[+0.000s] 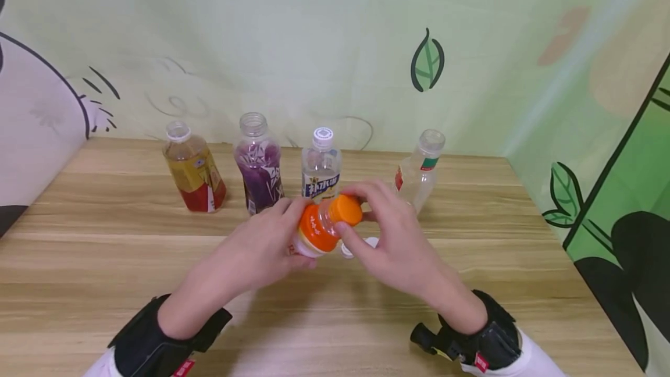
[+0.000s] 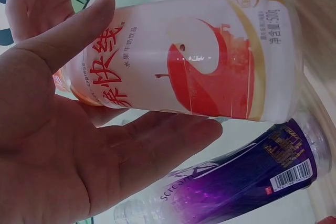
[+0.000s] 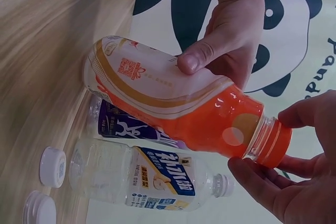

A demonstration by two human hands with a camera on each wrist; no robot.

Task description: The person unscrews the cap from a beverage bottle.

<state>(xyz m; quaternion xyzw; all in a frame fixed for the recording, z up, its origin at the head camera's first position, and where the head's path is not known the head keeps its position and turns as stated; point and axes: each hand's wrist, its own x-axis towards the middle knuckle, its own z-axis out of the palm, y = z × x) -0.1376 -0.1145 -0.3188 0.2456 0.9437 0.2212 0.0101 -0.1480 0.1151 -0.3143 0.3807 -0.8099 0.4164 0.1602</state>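
Note:
A bottle (image 3: pixel 173 98) with an orange and white label is held tilted over the table, its neck toward the right. My left hand (image 1: pixel 262 243) grips its body, thumb on one side and fingers on the other. With thumb and fingers my right hand (image 1: pixel 395 237) pinches the orange cap (image 1: pixel 346 210), which sits on the neck. In the left wrist view the label (image 2: pixel 210 61) shows a red apple. Behind the hands stands a clear bottle (image 1: pixel 321 162) with a white cap and a blue-and-white label.
Toward the back stand an uncapped purple-labelled bottle (image 1: pixel 257 167), a yellow-and-red-labelled bottle (image 1: pixel 193 170) on the left and an uncapped clear bottle (image 1: pixel 421 170) on the right. Two white caps, one of them a loose cap (image 3: pixel 53 167), lie on the wooden table (image 1: pixel 104 284). A printed cloth wall (image 1: pixel 314 45) rises behind.

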